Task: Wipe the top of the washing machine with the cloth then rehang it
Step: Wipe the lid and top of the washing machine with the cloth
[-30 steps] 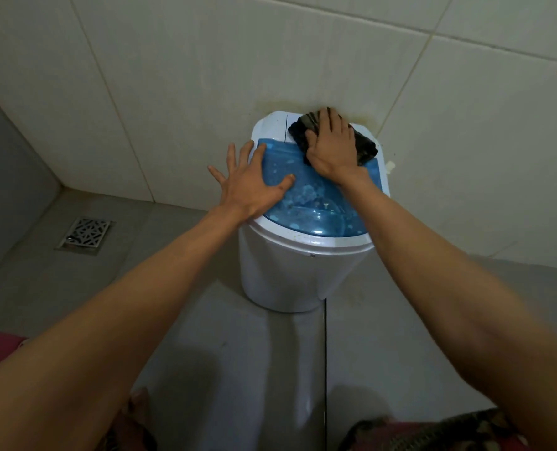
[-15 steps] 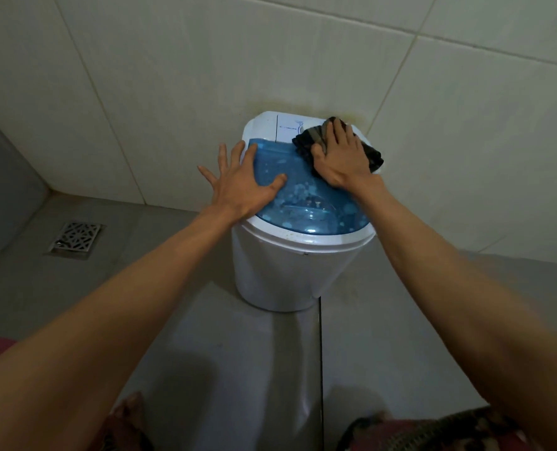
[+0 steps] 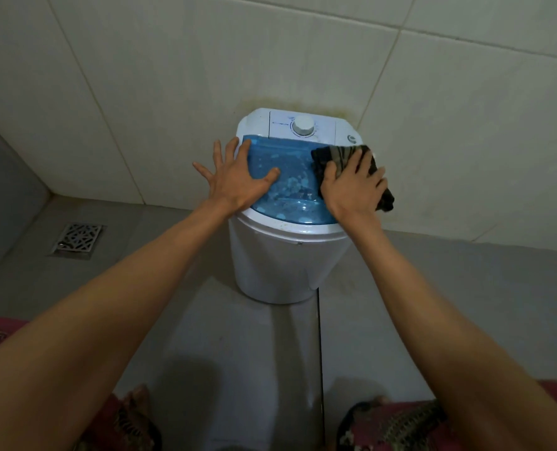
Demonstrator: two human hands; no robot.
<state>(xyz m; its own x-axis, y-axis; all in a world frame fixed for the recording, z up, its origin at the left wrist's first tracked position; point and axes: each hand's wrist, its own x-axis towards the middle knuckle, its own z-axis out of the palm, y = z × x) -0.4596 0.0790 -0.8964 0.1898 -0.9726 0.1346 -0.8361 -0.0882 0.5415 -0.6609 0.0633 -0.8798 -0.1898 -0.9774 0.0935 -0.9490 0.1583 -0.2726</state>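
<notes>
Pale wall tiles (image 3: 140, 76) and a grey floor (image 3: 225, 346) close in around us in the head view, with a floor drain (image 3: 77, 239) well out beyond our left forearm. Straight ahead, between our hands, stands the washing machine (image 3: 283, 258), its blue lid (image 3: 287, 180) speckled with pale spots and a white dial (image 3: 302, 125) on the panel past our fingertips. Our left hand (image 3: 238, 182) lies open and flat on the lid's left edge, fingers spread, bracing. Our right hand (image 3: 352, 187) presses, palm down and fingers splayed, on the dark cloth (image 3: 345, 154) at the lid's right edge; part of the cloth hangs over the side.

We judge the wiping underway but unfinished: spots remain on the lid between our hands, and rehanging is left. Compared with a second ago, the cloth has slid off the back panel, uncovering the dial, toward the right rim.
</notes>
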